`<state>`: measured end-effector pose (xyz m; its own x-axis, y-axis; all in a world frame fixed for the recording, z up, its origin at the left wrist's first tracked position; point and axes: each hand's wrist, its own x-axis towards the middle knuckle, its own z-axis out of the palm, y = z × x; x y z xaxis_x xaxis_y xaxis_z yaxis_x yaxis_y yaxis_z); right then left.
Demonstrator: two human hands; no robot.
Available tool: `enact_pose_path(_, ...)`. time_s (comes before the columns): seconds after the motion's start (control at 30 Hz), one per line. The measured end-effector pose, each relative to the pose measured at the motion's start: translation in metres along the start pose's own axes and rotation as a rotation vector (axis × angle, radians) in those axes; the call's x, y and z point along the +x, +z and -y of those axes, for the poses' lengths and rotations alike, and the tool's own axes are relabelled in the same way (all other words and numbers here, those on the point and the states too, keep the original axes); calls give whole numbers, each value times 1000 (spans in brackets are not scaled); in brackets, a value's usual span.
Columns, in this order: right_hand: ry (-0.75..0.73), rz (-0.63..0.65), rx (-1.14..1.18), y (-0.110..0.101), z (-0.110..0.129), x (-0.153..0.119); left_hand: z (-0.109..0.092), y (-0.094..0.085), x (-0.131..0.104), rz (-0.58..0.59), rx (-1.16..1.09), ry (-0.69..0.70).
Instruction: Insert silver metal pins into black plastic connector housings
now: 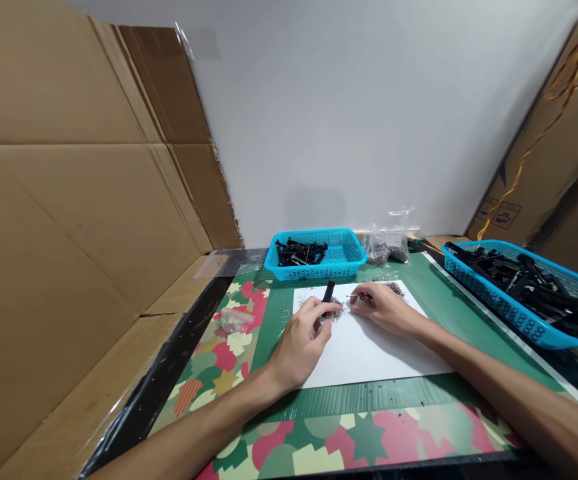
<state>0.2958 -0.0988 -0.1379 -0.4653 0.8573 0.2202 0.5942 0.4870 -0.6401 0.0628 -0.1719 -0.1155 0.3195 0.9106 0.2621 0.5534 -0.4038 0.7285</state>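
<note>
My left hand (303, 339) is closed, with a narrow black plastic piece (329, 291) pinched between thumb and fingers and standing up past them. Its lower part is hidden by the fingers. To the right, my right hand (381, 308) is closed around a thin tool with a slender metal tip (351, 295); its exact kind is too small to make out. The tip points left towards the black piece, with a small gap between them. Both hands are above a white sheet of paper (369, 357). Small metal bits (336, 313) lie heaped by my left fingers, and another pile (396, 289) lies behind my right hand.
A blue basket (319, 272) with black parts stands at the back. A larger blue basket (499, 313) of black parts is at the right. Clear bags (393, 247) of small pieces lean by the wall. A small plastic bag (236, 320) lies left; cardboard (83, 200) walls that side.
</note>
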Motion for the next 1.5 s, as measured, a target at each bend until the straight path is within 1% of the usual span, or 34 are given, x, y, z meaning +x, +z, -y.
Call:
enact_pose_path(0.17, -37, 33, 15, 5, 0, 0, 1, 1, -1, 2, -12, -1)
enact_pose_path(0.27, -77, 20, -45, 10, -1, 0, 2, 1, -2, 2, -8, -5)
enact_pose_path(0.33, -87, 11, -40, 11, -2, -1, 2, 0, -3, 2, -5, -3)
enact_pose_path(0.4, -79, 10, 24, 10, 0, -3, 2, 0, -3, -2, -4, -3)
enact_pose_path(0.47, -69, 15, 139, 5, 5, -4, 2, 0, -4, -9, -5, -5)
enact_pose_path(0.57, -84, 54, 331, -2, 12, -8, 2, 0, -4, -14, -9, -4)
enact_pose_path(0.6, -91, 64, 360, -3, 14, -8, 3, 0, -4, -13, -11, -3)
enact_pose_path(0.63, -94, 60, 351, -3, 14, -9, 3, 0, -4, -12, -12, -2)
enact_pose_path(0.7, -70, 12, 240, -1, 12, -8, 3, 1, -4, -9, -12, 0)
enact_pose_path(0.77, -11, -45, 103, 2, 7, -5, 4, 2, -4, -9, -10, 7)
enact_pose_path(0.83, 41, -61, 46, 5, 2, -2, 4, 2, -4, -6, -5, 13)
enact_pose_path(0.97, 30, -24, 54, 9, 1, 2, 4, 2, -6, 2, 7, 12)
enact_pose_path(1.17, -6, -17, 74, 17, -1, 3, 3, 1, -8, 23, -7, -2)
enact_pose_path(1.27, -11, -37, 91, 18, -2, 2, 4, 1, -7, 17, -12, -9)
enact_pose_path(1.37, -14, -35, 241, 13, 2, 0, 4, 1, -7, 4, -31, -21)
enact_pose_path(1.5, -11, 34, 601, 10, 18, -6, 3, -1, -7, -25, -77, -43)
